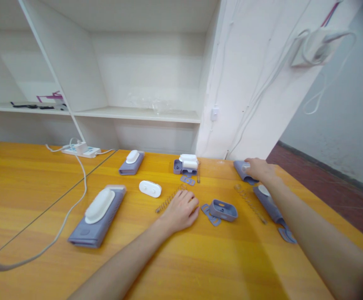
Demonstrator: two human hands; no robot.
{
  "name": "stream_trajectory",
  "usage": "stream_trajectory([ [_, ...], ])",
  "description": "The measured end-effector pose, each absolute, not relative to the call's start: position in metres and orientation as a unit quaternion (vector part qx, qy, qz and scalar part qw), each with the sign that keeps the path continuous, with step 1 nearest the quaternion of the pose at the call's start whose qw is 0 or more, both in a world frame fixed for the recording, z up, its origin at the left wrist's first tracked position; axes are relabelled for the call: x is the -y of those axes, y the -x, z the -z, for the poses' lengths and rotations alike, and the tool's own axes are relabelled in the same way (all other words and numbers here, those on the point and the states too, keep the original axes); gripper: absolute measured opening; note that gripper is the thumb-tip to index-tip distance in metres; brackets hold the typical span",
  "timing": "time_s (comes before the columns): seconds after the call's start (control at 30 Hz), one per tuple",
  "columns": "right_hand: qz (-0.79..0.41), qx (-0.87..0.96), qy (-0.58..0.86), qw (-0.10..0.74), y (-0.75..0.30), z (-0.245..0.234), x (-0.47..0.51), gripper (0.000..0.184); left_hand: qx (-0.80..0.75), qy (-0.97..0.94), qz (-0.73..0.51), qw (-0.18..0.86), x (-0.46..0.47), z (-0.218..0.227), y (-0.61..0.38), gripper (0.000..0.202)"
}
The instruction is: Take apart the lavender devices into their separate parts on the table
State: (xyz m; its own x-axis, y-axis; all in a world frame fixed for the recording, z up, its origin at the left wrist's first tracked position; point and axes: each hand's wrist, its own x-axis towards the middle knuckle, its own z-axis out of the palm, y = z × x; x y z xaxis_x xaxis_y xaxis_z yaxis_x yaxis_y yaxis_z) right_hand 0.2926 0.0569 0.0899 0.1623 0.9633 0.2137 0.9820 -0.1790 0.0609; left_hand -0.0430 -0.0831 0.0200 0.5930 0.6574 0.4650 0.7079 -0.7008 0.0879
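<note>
Two bare hands worked the tabletop (128, 271). At the right of the frame, the right hand (261, 170) had its fingers over a lavender sleeve (242, 171); whether they gripped it or merely touched it, I couldn't tell. At centre, the left hand (181, 208) lay loosely curled beside a coiled spring (167, 199), its palm hidden, perhaps propping the body while the other arm stretched. White oval pieces rested on the larger sleeve (87, 229) at lower left and the farther one (125, 169) at upper left of the table, probably to keep matching parts together.

Right of centre, an open lavender case (223, 210) sat hollow side up, with a small dark post inside; flat rings (211, 214) lay against it. White cylinders (189, 161) filled part of the lavender holder at upper centre. Above, the middle shelf compartment (131, 111) held crumpled clear plastic (156, 104).
</note>
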Motion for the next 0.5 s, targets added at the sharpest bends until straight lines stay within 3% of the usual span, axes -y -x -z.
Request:
stream_trajectory([
  [0.3,0.161,0.734,0.651,0.107,-0.172,-0.09,-0.015,0.033,0.382,0.893,0.229,0.067,0.085,-0.022,0.042,0.015],
  [0.5,0.087,0.854,0.494,0.141,-0.076,-0.091,0.022,0.028,0.37,0.898,0.232,0.056,0.081,-0.017,0.043,0.016],
])
